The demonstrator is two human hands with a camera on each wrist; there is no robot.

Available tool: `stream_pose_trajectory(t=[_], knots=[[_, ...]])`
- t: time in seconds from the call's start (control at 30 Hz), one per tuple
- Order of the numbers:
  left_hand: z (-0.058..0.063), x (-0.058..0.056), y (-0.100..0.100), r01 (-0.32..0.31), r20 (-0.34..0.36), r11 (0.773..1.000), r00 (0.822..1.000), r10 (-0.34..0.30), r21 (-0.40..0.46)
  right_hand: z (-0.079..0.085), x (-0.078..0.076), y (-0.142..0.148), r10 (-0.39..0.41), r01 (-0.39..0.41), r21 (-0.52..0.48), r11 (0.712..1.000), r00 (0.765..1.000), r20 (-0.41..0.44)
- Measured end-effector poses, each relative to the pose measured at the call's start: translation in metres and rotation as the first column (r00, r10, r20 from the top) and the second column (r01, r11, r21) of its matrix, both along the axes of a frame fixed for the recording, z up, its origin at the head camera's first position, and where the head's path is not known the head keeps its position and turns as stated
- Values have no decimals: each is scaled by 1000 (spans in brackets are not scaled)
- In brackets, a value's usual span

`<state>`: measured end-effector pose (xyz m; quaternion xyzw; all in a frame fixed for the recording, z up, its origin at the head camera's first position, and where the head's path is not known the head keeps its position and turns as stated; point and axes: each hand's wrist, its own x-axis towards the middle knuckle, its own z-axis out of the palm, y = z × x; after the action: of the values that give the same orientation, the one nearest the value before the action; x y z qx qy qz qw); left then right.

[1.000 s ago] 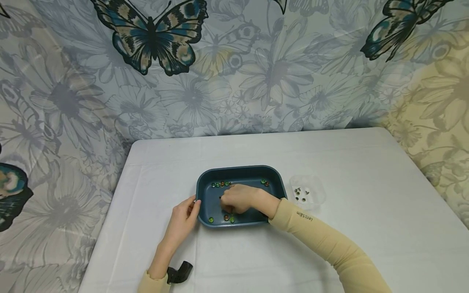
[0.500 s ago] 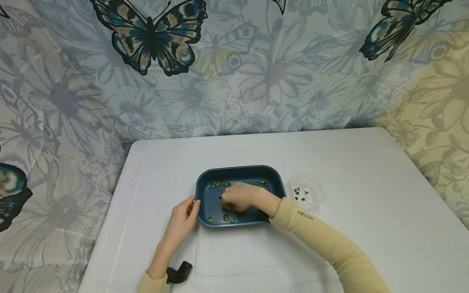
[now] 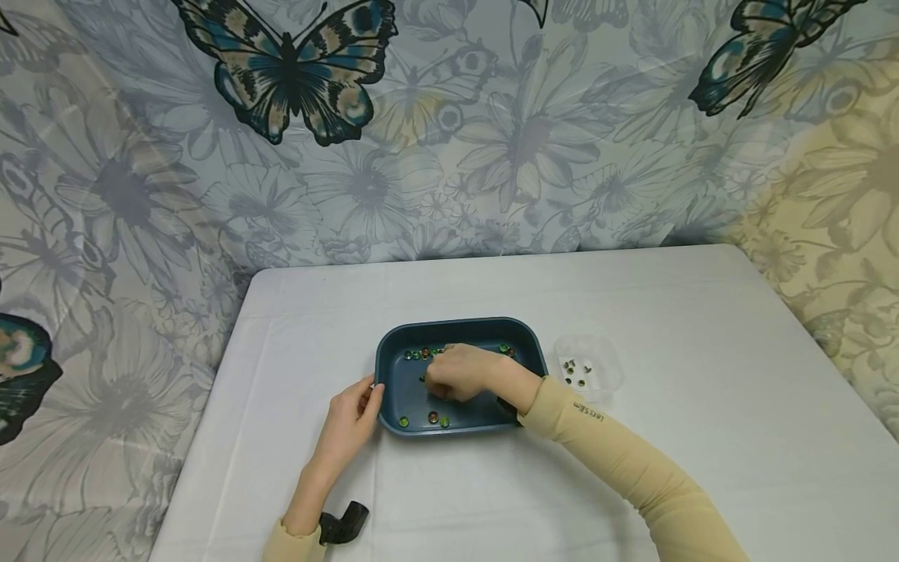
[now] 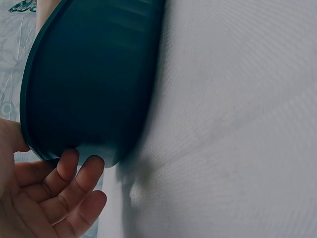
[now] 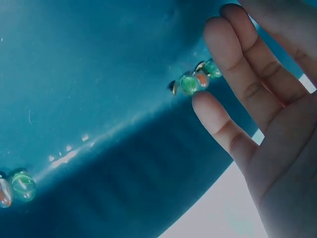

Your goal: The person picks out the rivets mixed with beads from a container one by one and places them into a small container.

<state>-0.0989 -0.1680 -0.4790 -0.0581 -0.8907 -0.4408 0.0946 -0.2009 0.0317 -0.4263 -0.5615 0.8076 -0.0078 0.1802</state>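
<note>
A dark blue tray lies on the white table with green and orange glass marbles inside. My left hand holds its left end, the thumb at the rim and the other fingers outside below it, as the left wrist view shows. My right hand reaches down over the middle of the tray, knuckles up. In the right wrist view, a green marble lies by its fingertips beside small gold-and-dark pieces. Its thumb and index tips are hidden; I cannot tell what they hold. A small dark piece shows beside this hand.
Right of the tray stands a clear plastic container with several small metallic pieces. Marbles line the tray's far side, and others lie near its front. A patterned cloth hangs behind the table.
The right hand has shifted slightly up and toward the far side of the tray, with its fingers drawn back from the front marbles. The left hand stays on the tray's end.
</note>
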Motion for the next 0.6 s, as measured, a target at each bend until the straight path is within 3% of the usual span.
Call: stream_pose_trajectory(t=[0.6], knots=[[-2,0,-1,8,15,1000,1000,-8,14,12,-7,11,-20,18,-72,997,999,-29]])
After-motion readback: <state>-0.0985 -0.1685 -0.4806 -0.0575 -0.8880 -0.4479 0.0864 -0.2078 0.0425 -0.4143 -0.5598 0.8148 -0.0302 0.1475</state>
